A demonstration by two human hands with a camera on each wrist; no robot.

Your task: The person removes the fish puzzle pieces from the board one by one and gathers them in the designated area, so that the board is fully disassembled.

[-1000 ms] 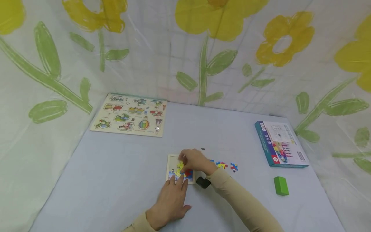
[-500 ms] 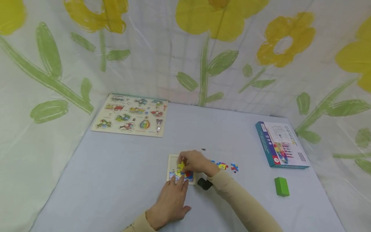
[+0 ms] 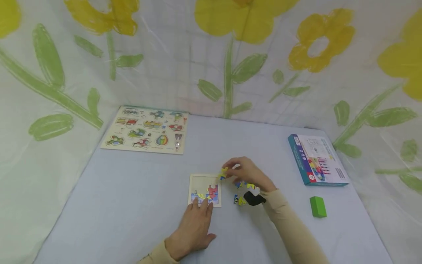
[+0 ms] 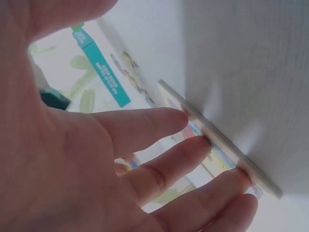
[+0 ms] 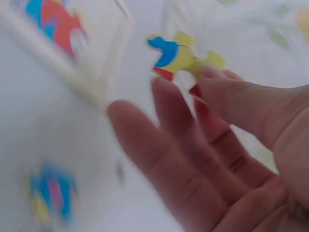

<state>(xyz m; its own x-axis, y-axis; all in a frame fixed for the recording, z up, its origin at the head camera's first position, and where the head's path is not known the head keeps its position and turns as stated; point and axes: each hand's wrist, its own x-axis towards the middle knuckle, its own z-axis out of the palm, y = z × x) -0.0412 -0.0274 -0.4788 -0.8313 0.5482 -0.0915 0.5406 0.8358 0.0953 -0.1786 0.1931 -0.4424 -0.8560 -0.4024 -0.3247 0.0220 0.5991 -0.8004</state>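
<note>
A small square wooden jigsaw tray lies on the table, its lower part filled with red, blue and yellow pieces. The fingertips of my left hand rest on its near edge with the fingers extended, as the left wrist view also shows at the tray's rim. Just off the tray's right side, my right hand pinches a yellow jigsaw piece with blue and red parts between thumb and fingers, raised above the table. Loose jigsaw pieces lie below this hand, partly hidden by it.
A wooden vehicle puzzle board lies at the back left. At the right are a boxed set and a green block. A flowered curtain hangs behind the table. A black device sits at the right wrist.
My right hand has lifted the yellow piece out of the tray and moved right and away from me, uncovering the red pieces. The left hand stays at the near edge.
</note>
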